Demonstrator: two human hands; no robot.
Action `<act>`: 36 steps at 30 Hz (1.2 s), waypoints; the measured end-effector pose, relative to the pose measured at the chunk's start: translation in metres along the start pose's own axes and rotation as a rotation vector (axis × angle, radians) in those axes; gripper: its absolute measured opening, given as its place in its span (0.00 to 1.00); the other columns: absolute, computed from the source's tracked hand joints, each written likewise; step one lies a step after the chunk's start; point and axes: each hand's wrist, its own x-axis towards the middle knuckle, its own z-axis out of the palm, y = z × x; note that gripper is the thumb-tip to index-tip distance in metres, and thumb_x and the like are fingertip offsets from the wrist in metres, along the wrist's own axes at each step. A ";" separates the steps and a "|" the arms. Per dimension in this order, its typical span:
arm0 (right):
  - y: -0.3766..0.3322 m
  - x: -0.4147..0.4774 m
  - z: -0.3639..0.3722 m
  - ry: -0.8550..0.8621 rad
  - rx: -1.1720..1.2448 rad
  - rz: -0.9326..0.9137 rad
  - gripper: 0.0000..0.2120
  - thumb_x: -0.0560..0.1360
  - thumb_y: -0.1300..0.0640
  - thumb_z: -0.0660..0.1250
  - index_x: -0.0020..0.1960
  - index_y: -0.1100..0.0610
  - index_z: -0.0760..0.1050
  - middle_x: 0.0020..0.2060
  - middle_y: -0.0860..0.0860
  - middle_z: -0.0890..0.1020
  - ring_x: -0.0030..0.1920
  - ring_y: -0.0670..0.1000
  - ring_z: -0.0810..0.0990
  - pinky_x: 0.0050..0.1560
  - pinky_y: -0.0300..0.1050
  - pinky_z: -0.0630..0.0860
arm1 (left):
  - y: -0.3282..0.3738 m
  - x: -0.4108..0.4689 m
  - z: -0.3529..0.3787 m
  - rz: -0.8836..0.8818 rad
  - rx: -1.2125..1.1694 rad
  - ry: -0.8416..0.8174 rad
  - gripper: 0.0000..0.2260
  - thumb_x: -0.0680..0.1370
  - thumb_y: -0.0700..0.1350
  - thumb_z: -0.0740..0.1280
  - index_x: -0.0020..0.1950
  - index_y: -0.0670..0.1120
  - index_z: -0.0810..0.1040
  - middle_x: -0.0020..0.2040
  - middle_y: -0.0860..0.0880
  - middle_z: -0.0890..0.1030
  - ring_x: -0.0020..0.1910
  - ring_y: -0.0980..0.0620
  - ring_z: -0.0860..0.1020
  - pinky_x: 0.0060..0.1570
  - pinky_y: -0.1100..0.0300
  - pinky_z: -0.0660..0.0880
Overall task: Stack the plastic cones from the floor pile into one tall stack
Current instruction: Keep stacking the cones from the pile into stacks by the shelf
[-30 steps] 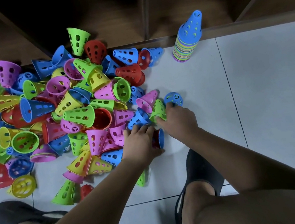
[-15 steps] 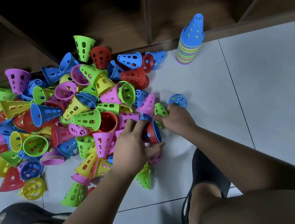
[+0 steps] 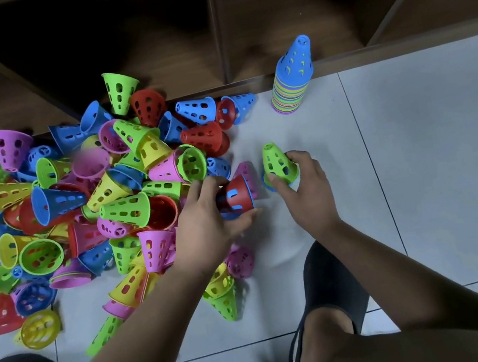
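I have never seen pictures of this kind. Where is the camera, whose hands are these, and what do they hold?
There is no machine here: a person wears one camera on the head, looking down at their own hands. On the tiled floor lies a pile of coloured plastic cones; further back, by a wooden shelf, stands one tall stack, topped in blue. The left hand grips a red cone tipped sideways. The right hand holds a green cone upright over a blue cone.
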 end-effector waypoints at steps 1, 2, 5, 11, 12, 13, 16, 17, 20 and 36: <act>0.007 0.001 0.001 -0.008 -0.014 -0.001 0.17 0.79 0.48 0.73 0.65 0.49 0.73 0.56 0.41 0.78 0.58 0.47 0.75 0.59 0.49 0.74 | 0.003 0.004 0.003 0.014 0.001 0.008 0.32 0.68 0.63 0.81 0.65 0.51 0.75 0.56 0.53 0.74 0.49 0.55 0.79 0.49 0.53 0.82; 0.013 0.002 0.003 -0.015 -0.028 -0.002 0.18 0.79 0.50 0.73 0.65 0.50 0.74 0.58 0.41 0.79 0.59 0.48 0.75 0.61 0.50 0.74 | 0.007 0.010 0.007 0.032 0.000 0.018 0.32 0.68 0.62 0.82 0.65 0.50 0.76 0.56 0.52 0.74 0.49 0.55 0.78 0.49 0.56 0.82; 0.028 0.002 0.006 -0.042 -0.065 0.028 0.20 0.77 0.54 0.75 0.67 0.52 0.75 0.63 0.45 0.80 0.64 0.50 0.76 0.65 0.51 0.75 | 0.017 0.026 0.020 0.081 -0.014 0.039 0.32 0.68 0.57 0.84 0.65 0.49 0.76 0.58 0.52 0.72 0.49 0.57 0.75 0.49 0.66 0.77; 0.039 -0.006 0.008 -0.100 -0.090 0.137 0.23 0.74 0.59 0.75 0.67 0.52 0.74 0.62 0.47 0.78 0.62 0.51 0.78 0.59 0.45 0.77 | 0.039 0.052 0.046 0.116 0.092 0.032 0.32 0.67 0.54 0.84 0.67 0.50 0.76 0.61 0.50 0.70 0.52 0.48 0.78 0.46 0.54 0.83; 0.041 -0.009 0.007 -0.100 -0.084 0.153 0.23 0.74 0.60 0.75 0.67 0.51 0.74 0.61 0.46 0.77 0.61 0.50 0.78 0.58 0.46 0.78 | 0.041 0.056 0.049 0.113 0.108 0.023 0.33 0.67 0.53 0.84 0.68 0.50 0.76 0.61 0.49 0.70 0.53 0.46 0.79 0.48 0.51 0.84; 0.042 -0.013 0.007 -0.096 -0.077 0.170 0.21 0.74 0.60 0.74 0.65 0.51 0.74 0.60 0.46 0.77 0.60 0.50 0.78 0.58 0.48 0.79 | 0.042 0.059 0.052 0.113 0.116 0.008 0.33 0.67 0.52 0.84 0.69 0.50 0.76 0.61 0.48 0.70 0.55 0.45 0.79 0.50 0.49 0.84; 0.047 -0.022 0.009 -0.085 -0.079 0.202 0.13 0.74 0.58 0.73 0.56 0.52 0.74 0.52 0.46 0.78 0.50 0.49 0.79 0.52 0.52 0.80 | 0.041 0.065 0.058 0.102 0.093 -0.067 0.39 0.67 0.51 0.84 0.74 0.52 0.72 0.64 0.49 0.69 0.61 0.45 0.78 0.57 0.48 0.82; 0.048 -0.024 0.010 -0.097 -0.095 0.211 0.10 0.75 0.57 0.73 0.53 0.53 0.74 0.48 0.46 0.79 0.46 0.49 0.79 0.50 0.53 0.80 | 0.039 0.066 0.057 0.093 0.077 -0.086 0.40 0.67 0.52 0.84 0.76 0.53 0.71 0.66 0.50 0.69 0.62 0.46 0.78 0.57 0.49 0.82; 0.047 -0.029 0.016 -0.157 -0.132 0.224 0.06 0.76 0.52 0.71 0.48 0.51 0.76 0.41 0.46 0.82 0.42 0.51 0.80 0.47 0.53 0.80 | 0.029 0.065 0.048 0.080 0.087 -0.078 0.38 0.69 0.53 0.83 0.76 0.52 0.70 0.68 0.50 0.70 0.60 0.46 0.79 0.52 0.53 0.80; -0.013 0.003 0.055 -0.246 -0.391 -0.263 0.24 0.82 0.42 0.64 0.77 0.42 0.68 0.71 0.49 0.68 0.61 0.55 0.79 0.43 0.51 0.83 | -0.043 -0.005 0.022 -0.041 0.463 -0.123 0.30 0.76 0.58 0.76 0.76 0.53 0.73 0.62 0.48 0.81 0.57 0.45 0.78 0.51 0.51 0.78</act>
